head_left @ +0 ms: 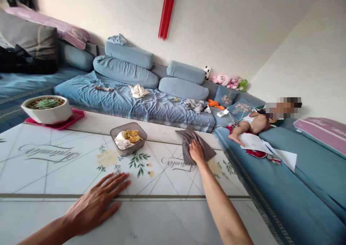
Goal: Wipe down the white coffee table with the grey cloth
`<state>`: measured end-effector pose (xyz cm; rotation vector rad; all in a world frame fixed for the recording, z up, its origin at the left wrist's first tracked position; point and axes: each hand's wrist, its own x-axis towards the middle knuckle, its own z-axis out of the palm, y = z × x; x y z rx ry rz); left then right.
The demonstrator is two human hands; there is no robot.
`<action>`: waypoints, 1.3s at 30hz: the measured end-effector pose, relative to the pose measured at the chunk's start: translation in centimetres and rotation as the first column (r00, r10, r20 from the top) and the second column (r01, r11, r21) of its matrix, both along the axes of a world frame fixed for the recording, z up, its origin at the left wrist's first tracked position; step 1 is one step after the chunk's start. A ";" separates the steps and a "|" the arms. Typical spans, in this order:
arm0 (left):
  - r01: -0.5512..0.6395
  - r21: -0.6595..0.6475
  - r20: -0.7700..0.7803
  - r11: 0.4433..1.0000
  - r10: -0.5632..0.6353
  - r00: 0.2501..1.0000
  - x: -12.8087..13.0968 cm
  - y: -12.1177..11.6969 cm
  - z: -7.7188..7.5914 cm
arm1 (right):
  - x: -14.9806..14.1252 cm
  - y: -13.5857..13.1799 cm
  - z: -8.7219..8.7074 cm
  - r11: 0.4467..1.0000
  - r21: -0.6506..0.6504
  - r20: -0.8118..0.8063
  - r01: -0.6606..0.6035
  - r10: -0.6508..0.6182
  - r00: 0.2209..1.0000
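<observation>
My left hand [98,200] lies flat on the white patterned table [62,176], fingers spread and nothing in them. Farther out, my right hand [196,150] rests on a crumpled dark grey cloth [208,149] near the table's right end. Its fingers bend over the cloth and press it to the surface. Between the hands, toward the far edge, stands a see-through grey plastic box [128,152] with crumpled white tissue [123,142] and yellowish scraps [132,136] inside.
At the table's far left a white pot [45,113] with a succulent sits on a pink tray [78,117]. A blue sofa [89,90] runs along the back and right. A person [252,124] reclines there beside white papers [286,156].
</observation>
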<state>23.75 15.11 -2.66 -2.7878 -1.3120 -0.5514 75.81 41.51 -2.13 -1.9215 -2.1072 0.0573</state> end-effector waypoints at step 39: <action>-0.063 0.071 0.023 0.995 0.062 0.998 0.7 -0.7 -0.7 | -9.4 -0.5 2.2 0.991 -0.033 -0.063 -0.133 0.131 0.989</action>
